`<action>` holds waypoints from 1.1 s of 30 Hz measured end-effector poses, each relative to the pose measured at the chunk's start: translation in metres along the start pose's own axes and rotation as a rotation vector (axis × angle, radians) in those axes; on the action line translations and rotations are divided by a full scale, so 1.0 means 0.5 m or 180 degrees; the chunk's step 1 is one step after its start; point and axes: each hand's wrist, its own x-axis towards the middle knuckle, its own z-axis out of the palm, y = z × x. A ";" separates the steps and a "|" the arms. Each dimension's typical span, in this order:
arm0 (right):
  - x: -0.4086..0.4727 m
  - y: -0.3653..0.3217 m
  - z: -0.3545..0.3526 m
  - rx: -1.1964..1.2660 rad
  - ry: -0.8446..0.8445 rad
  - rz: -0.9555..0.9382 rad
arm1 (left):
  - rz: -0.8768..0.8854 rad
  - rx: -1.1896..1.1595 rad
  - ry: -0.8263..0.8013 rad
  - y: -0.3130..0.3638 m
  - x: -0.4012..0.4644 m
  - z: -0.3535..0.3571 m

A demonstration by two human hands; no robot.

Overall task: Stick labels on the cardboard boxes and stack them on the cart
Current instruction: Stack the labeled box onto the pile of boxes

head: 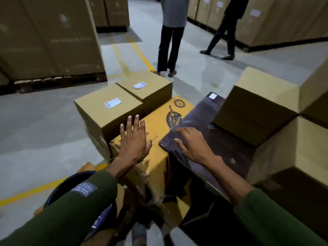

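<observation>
Warehouse floor, seen from head height looking down at two bare hands w/ dark green sleeves.

Biggest near things: a stack of plain brown cardboard boxes [287, 139] to the right of the right hand, no labels visible on them, one box [253, 112] resting on a dark brown board [213, 128]. Ahead of the left hand, two brown labelled boxes side by side & touching: the nearer box [106, 110] carries a white label [113, 102] on top, the farther box [147, 89] carries its own white label [140, 85] on top. Both sit just beside a yellow printed carton [159, 132], creased & torn at its near corner, black logo on top.

Left hand [133, 141]: fingers straight & spread, palm down over the yellow carton, fingertips toward the nearer labelled box; can't tell if it touches. Right hand [191, 142]: flat, fingers lying on the near edge of the dark board, holding nothing. A small white sticker [213, 96] lies at the board's far corner, well beyond the right hand.

Below the left arm: a dark round bin rim [71, 181]. Yellow floor lines [32, 192] left of it.

Farther off, beyond both hands: two people [170, 41] standing/walking on the grey floor, tall carton walls [49, 38] on pallets left & right.
</observation>
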 end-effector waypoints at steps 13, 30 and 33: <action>0.252 -0.106 0.152 0.0237 -0.0811 -0.0165 | -0.0775 -0.0191 -0.0374 -0.263 0.131 0.086; 0.460 -0.157 0.246 -0.0115 -0.0886 -0.0530 | -0.0871 0.0083 -0.0290 -0.371 0.088 0.178; 0.497 -0.166 0.262 -0.0312 -0.1002 -0.0543 | -0.0903 0.0100 -0.0241 -0.380 0.070 0.183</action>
